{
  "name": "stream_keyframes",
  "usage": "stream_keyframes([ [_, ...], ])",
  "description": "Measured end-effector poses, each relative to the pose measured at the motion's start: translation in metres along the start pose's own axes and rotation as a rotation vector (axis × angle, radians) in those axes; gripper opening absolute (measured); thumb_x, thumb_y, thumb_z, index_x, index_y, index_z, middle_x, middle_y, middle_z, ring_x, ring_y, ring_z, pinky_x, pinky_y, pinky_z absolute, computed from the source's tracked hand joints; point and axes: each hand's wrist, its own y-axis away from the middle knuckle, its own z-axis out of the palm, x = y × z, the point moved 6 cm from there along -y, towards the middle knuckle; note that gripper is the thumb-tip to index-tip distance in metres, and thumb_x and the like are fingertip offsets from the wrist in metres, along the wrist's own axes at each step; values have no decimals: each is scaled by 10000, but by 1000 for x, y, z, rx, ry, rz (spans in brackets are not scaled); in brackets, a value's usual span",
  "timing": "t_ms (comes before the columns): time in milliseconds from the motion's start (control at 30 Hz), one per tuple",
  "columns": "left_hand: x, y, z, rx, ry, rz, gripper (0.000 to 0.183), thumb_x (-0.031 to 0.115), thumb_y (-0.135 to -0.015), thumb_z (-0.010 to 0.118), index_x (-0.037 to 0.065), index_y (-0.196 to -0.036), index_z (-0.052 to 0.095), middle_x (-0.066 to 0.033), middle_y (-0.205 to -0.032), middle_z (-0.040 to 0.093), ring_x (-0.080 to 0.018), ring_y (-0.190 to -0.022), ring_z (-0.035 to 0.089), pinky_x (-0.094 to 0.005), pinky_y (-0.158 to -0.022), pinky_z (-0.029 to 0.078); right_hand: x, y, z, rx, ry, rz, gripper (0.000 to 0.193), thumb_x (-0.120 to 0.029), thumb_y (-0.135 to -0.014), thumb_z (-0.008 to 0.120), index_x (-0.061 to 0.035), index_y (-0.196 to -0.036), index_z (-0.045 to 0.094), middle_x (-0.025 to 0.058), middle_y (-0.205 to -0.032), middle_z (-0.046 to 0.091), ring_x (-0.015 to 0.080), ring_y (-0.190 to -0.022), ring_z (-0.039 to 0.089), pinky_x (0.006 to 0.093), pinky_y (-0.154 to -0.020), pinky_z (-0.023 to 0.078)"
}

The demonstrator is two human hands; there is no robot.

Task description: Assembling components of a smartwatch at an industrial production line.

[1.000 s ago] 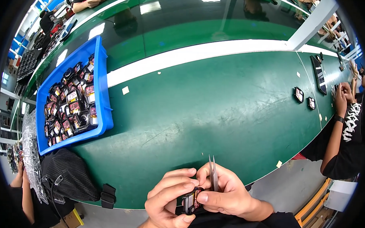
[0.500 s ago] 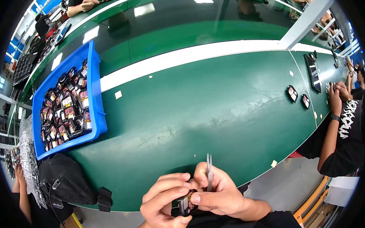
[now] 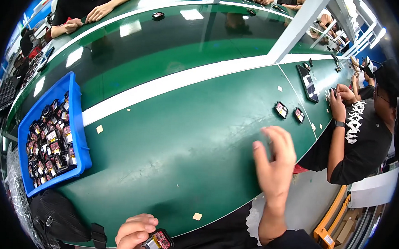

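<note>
At the lower edge, my left hand (image 3: 133, 233) is closed on a small black square device housing (image 3: 160, 241). Its inner side faces up, showing a red-and-black circuit area and a silvery part. My right hand (image 3: 277, 164) is stretched over the right part of the green table, thumb and fingers apart, with nothing visible between them. Just beyond its fingertips lie two similar housings, one nearer the middle (image 3: 281, 110) and one farther right (image 3: 299, 115), both apart from the hand. No tweezers show now.
A blue bin (image 3: 81, 142) piled with similar housings stands at the left, beside a black mesh bag (image 3: 58, 214). A white strip (image 3: 179, 86) and a grey post (image 3: 295, 29) divide the table. A co-worker (image 3: 362, 130) sits at the right; a black tray (image 3: 307, 83) lies nearby.
My right hand has left the housing and the tweezers no longer show; it has moved forward and right, opening. My left hand keeps the housing, lower left. The view has shifted rightward.
</note>
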Motion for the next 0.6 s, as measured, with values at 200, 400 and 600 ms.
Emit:
stream_keyframes([
  [200, 6, -47, -54, 145, -618, 277, 534, 334, -876, 755, 37, -1235, 492, -257, -1196, 592, -393, -1128, 599, -509, -970, 501, 72, -26, -25, 140, 446, 102, 382, -165, -942, 644, -46, -1304, 619, 181, -1329, 574, 351, -1086, 636, 398, -927, 497],
  [400, 4, -82, -111, 495, -1031, -75, 288, -77, -880, 657, -71, -1159, 586, -213, -1244, 627, -276, -1165, 604, -403, -1072, 431, 69, -26, -11, 77, 436, 155, 352, -224, -941, 653, -67, -1256, 636, 126, -1290, 601, 323, -1030, 653, 390, -871, 511],
  [600, -6, -86, -106, 335, -1242, -169, 321, -25, -885, 646, -44, -1203, 602, -193, -1336, 602, -325, -1285, 542, -418, -1118, 360, 63, -23, -5, 81, 280, 116, 258, -127, -870, 738, -1, -1059, 615, 100, -1098, 646, 268, -909, 669, 366, -811, 530],
])
